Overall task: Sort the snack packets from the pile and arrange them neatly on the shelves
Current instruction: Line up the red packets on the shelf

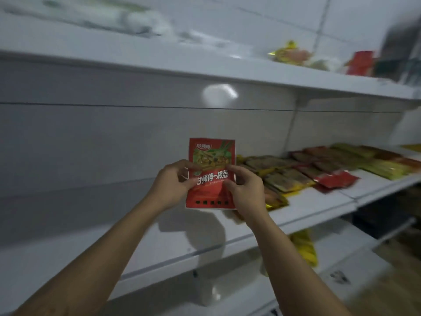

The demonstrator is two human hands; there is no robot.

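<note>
A red snack packet (210, 153) with white lettering and a food picture stands upright in front of the white middle shelf (159, 236). My left hand (173, 184) pinches its left edge and my right hand (245, 190) pinches its right edge, thumbs on the printed face. To the right, rows of flat snack packets (319, 169) in brown, yellow, red and green lie on the same shelf. The packet's lower corners are partly hidden behind my hands.
The top shelf (205, 71) carries a yellow packet (289, 53) and a red packet (361, 63) at the right. A yellow packet (305, 247) lies on the lower shelf under the rows. The white back panel (91, 137) stands behind.
</note>
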